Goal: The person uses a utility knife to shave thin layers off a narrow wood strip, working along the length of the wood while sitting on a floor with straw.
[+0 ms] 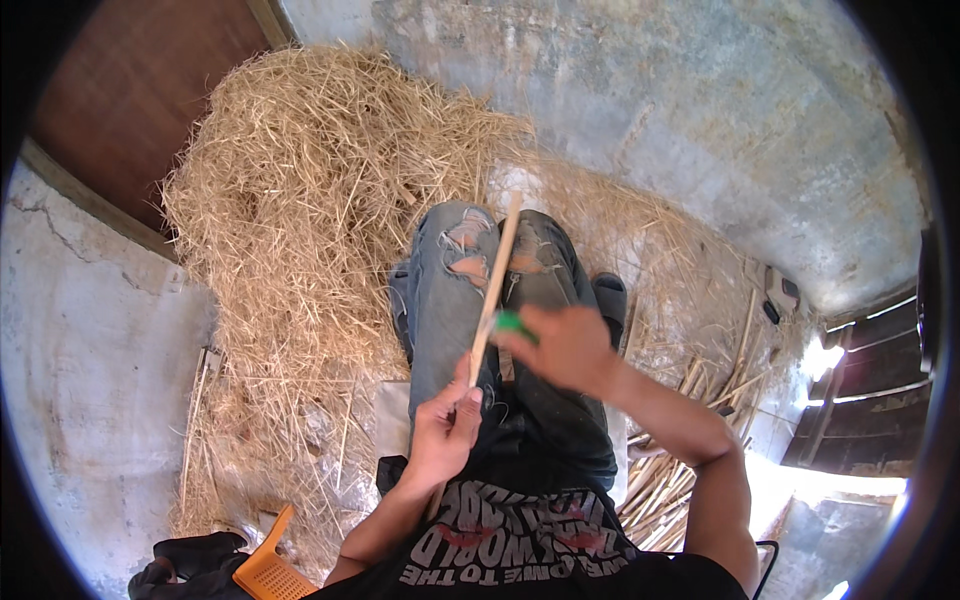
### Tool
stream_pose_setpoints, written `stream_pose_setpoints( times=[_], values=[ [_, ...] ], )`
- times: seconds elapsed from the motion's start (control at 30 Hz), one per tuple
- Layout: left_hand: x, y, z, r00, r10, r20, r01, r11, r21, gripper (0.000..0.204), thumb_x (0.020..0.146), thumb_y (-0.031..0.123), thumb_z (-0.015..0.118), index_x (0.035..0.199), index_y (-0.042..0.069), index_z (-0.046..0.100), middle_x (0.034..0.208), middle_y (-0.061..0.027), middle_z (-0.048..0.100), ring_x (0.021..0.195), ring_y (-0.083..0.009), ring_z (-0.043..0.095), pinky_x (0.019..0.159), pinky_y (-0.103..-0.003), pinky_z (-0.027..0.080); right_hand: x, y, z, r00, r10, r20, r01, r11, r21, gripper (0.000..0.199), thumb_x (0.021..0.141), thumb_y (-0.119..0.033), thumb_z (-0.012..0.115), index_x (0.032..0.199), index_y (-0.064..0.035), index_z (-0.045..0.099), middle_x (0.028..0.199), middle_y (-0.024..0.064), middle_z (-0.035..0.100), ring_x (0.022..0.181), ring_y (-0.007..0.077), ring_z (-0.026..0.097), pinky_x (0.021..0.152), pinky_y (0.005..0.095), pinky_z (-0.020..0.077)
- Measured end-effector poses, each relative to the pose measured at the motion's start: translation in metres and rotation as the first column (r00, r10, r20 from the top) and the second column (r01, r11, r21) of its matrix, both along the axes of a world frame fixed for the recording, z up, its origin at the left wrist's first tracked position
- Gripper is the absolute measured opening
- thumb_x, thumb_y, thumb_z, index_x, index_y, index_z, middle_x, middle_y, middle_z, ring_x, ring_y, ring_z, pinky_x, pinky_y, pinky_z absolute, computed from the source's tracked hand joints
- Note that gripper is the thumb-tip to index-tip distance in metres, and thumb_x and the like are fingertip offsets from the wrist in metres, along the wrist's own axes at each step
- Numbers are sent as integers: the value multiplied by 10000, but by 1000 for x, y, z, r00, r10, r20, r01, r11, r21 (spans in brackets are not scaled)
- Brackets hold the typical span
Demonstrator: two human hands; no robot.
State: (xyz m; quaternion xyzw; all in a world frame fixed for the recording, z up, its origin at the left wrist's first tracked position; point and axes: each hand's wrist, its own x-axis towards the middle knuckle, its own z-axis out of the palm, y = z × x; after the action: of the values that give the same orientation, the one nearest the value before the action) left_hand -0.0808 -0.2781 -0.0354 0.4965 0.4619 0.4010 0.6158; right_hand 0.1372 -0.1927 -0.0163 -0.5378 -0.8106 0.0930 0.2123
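Observation:
A long, pale wooden stick [497, 270] slants up from my lap, between and above my knees. My left hand [447, 430] is closed around its lower part, thumb laid along it. Beside the stick's middle, my right hand [565, 345] grips a small tool with a green handle [515, 325]. Motion blurs that hand, and the tool's working end is too smeared to tell its kind; it lies at or very close to the stick. Beneath both hands are my legs in torn dark jeans [440, 300].
A big heap of straw [320, 150] rises ahead on the left, against a brown panel [140, 90]. More sticks [670, 500] lie in a bundle by my right side. An orange plastic chair [275, 570] stands at the lower left. Bare walls [680, 120] enclose the place.

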Motion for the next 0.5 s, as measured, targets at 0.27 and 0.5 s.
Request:
stream_pose_setpoints(
  times=[0.27, 0.5],
  values=[
    [6, -36, -4, 992, -89, 91, 97, 991, -91, 485, 1068, 102, 517, 1537, 40, 409, 609, 81, 391, 482, -15, 353, 451, -196, 312, 137, 109, -1, 660, -686, -307, 672, 721, -166, 532, 1011, -471, 559, 888, 36, 664, 750, 271, 652, 809, 444, 668, 727, 497, 497],
    [-10, -18, -25, 996, 26, 88, -19, 997, -77, 499, 1079, 166, 517, 1554, 81, 392, 591, 75, 381, 472, -23, 347, 431, -211, 310, 44, 35, -4, 905, -288, -314, 209, 942, -262, 476, 991, -459, 605, 972, 3, 718, 689, 249, 629, 673, 413, 656, 640, 466, 495]
  ],
)
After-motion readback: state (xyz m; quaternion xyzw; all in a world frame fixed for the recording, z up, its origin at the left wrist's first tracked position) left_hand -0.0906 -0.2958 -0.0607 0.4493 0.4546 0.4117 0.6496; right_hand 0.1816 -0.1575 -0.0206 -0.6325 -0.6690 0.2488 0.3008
